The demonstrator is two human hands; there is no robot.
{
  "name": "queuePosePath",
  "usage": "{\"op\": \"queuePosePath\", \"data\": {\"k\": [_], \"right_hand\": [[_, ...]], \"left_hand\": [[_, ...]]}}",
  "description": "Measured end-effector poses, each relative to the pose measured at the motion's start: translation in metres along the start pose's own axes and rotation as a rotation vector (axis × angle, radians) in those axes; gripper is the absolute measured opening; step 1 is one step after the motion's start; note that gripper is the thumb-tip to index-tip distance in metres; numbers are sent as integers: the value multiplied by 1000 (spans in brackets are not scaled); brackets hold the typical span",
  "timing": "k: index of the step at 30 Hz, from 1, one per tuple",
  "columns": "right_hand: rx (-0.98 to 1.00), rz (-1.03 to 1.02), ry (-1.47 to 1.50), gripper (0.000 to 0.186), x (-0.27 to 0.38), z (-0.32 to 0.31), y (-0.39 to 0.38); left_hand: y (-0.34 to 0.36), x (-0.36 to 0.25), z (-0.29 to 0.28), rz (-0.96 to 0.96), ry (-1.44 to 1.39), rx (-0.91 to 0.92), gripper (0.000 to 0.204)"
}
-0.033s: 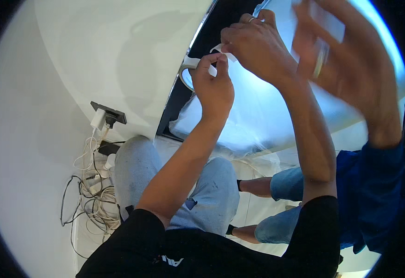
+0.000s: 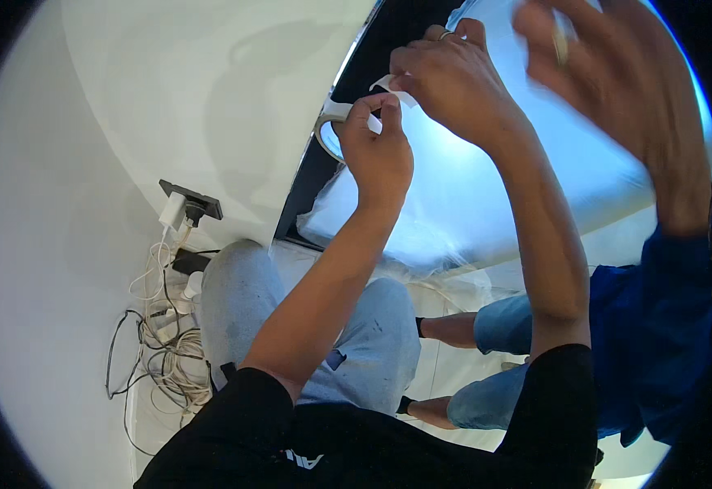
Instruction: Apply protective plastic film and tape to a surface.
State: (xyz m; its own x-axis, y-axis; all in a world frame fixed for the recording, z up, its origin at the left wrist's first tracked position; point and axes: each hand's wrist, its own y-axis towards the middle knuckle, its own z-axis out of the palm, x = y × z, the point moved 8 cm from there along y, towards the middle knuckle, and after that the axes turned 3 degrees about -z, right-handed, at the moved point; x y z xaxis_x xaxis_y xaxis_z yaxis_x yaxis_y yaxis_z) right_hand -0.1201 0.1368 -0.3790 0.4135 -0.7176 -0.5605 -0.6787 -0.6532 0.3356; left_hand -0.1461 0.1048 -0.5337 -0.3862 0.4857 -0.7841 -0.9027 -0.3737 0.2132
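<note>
My left hand (image 2: 382, 159) is closed, thumb and forefinger pinched together, with a roll of pale tape (image 2: 321, 140) hanging at its fingers. Up and to the right, my right hand (image 2: 458, 81) has its fingers bent round a short white tape strip (image 2: 383, 82), whose curled end sticks out beside the fingertips. Both hands are over a brightly lit panel (image 2: 445, 196) that has crinkled clear film on it and a black border (image 2: 300, 191). Whether the strip still joins the roll, I cannot tell.
A co-worker in a blue top (image 2: 657, 326) stands at the right, one blurred hand (image 2: 608, 90) raised over the panel. At left are a white wall (image 2: 185, 98), a wall socket with plugs (image 2: 191, 204) and tangled cables (image 2: 178, 359) by my knee.
The co-worker's blurred hand has shifted up and slightly to the right, uncovering more of the panel. My own hands have hardly moved.
</note>
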Motion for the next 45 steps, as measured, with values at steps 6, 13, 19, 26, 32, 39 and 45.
{"op": "queuePosePath", "data": {"k": [6,13,19,26,32,39,45], "right_hand": [[-63,-1,-34,15,-6,13,14],[-193,102,36,28,-13,21,16],[-250,219,-37,37,-8,18,18],[-349,369,-95,39,-14,9,12],[-335,391,-47,39,-16,20,14],[-234,393,10,37,-22,23,13],[-253,423,-93,29,-10,15,15]], "left_hand": [[3,2,0,-194,-220,-35,19],[-18,7,-29,-100,1,23,19],[-48,25,-50,-110,99,80,17],[-72,26,-58,-79,246,200,15],[-88,41,-74,-116,349,229,12],[-104,56,-100,-201,352,261,9],[-115,71,-118,-244,345,264,9]]}}
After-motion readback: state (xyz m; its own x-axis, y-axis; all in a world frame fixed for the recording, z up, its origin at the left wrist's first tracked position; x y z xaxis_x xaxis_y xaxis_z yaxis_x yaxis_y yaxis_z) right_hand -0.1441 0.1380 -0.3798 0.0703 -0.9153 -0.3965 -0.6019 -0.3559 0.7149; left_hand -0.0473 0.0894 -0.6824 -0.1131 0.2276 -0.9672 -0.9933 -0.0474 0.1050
